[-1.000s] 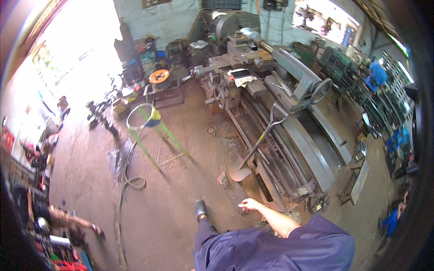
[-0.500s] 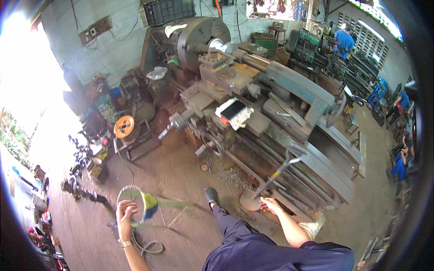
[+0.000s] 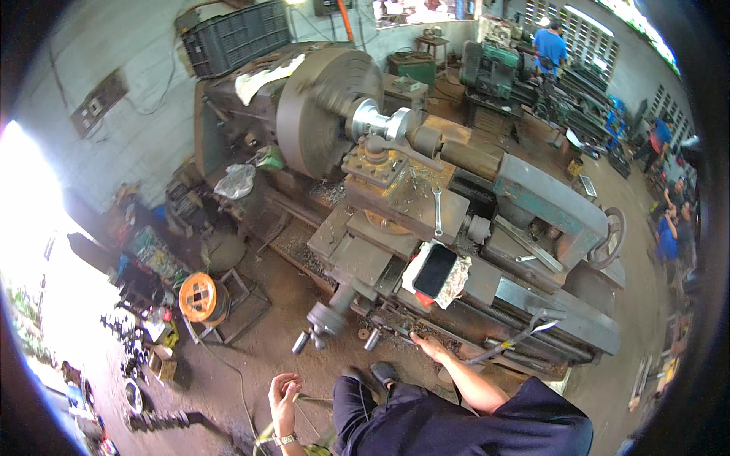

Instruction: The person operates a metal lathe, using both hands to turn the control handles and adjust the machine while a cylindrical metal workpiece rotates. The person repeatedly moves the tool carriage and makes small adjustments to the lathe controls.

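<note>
Before me stands a large metal lathe. Its big round chuck [image 3: 334, 106] looks blurred, and a shiny silver workpiece [image 3: 372, 120] sits between it and the tailstock [image 3: 551, 194]. My right hand [image 3: 430, 348] is at the carriage handwheel [image 3: 391, 325], fingers stretched out and apart; whether they touch its rim I cannot tell. Lower down, my left hand [image 3: 284, 394] hangs in the air with loosely bent fingers and nothing visible in it. A phone [image 3: 436, 270] lies on a white cloth [image 3: 459, 280] on the carriage. An open-end wrench [image 3: 438, 213] rests beside the tool post [image 3: 375, 152].
A bent lever [image 3: 517, 334] sticks out near my right forearm. On the floor at left stands an orange reel [image 3: 199, 298] with a trailing hose. A black crate [image 3: 236, 38] sits atop the headstock. Another person [image 3: 549, 47] works at a far machine.
I have come closer to the lathe, and the view has shifted. My right hand has moved from beside the bent lever to the handwheel. My left hand has moved away from the green stand.
</note>
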Available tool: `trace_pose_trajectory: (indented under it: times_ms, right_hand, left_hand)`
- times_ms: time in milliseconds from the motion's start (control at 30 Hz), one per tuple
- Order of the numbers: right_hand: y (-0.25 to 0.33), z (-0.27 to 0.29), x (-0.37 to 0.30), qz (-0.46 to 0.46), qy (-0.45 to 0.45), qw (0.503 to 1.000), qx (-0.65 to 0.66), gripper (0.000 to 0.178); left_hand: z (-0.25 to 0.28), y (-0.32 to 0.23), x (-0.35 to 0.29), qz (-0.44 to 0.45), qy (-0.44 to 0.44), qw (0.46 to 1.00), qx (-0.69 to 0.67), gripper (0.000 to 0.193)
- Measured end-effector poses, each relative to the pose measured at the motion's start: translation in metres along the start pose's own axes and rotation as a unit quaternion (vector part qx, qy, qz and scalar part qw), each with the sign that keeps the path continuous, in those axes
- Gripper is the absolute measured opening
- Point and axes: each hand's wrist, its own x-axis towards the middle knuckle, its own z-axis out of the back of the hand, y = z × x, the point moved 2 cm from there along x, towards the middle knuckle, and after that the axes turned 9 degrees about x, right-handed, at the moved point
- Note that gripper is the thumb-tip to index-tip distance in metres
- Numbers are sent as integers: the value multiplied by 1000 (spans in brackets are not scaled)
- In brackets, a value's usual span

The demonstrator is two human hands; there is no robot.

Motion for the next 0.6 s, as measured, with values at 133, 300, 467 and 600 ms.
trace_pose_trajectory:
  times_ms: [133, 300, 467, 600]
  right_hand:
    - [13, -12, -11, -49, -47, 998, -13, 81]
    - [26, -32, -38, -55, -189, 978, 63, 67]
    - [1, -68, -72, -60, -326, 931, 154, 66]
    - [-39, -90, -131, -168, -366, 893, 203, 68]
  left_hand:
    - [2, -9, 98, -19, 65, 987, 142, 24]
    - [-41, -11, 226, -17, 218, 932, 289, 44]
    - [-85, 8, 263, -30, 387, 842, 375, 93]
    - [-94, 28, 269, -86, 393, 851, 337, 97]
